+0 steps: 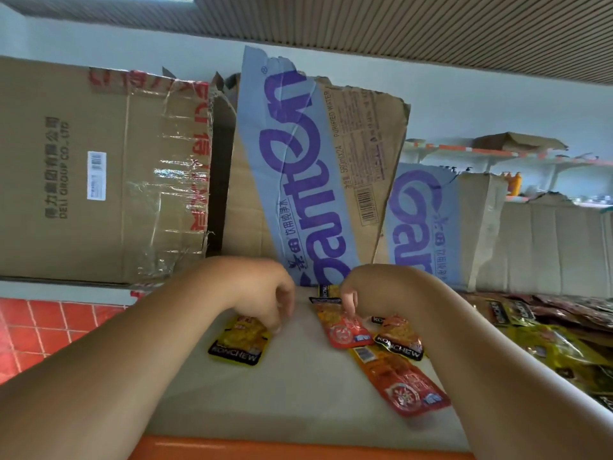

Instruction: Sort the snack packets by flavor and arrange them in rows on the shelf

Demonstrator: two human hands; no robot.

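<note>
A yellow snack packet (239,341) lies on the pale shelf (298,386), and my left hand (262,290) holds its top edge with curled fingers. My right hand (368,293) presses curled fingertips onto a red-orange packet (345,330). Beside it lies an orange packet with a black band (399,336), and a longer red packet (403,383) lies nearer me. Another packet (326,292) peeks out behind my right hand.
A heap of yellow and dark packets (557,340) fills the shelf to the right. Cardboard boxes stand behind: a brown taped one (99,167) at left, blue-printed ones (315,167) in the middle. The shelf has an orange front edge (298,449). Red tiles (49,323) show at left.
</note>
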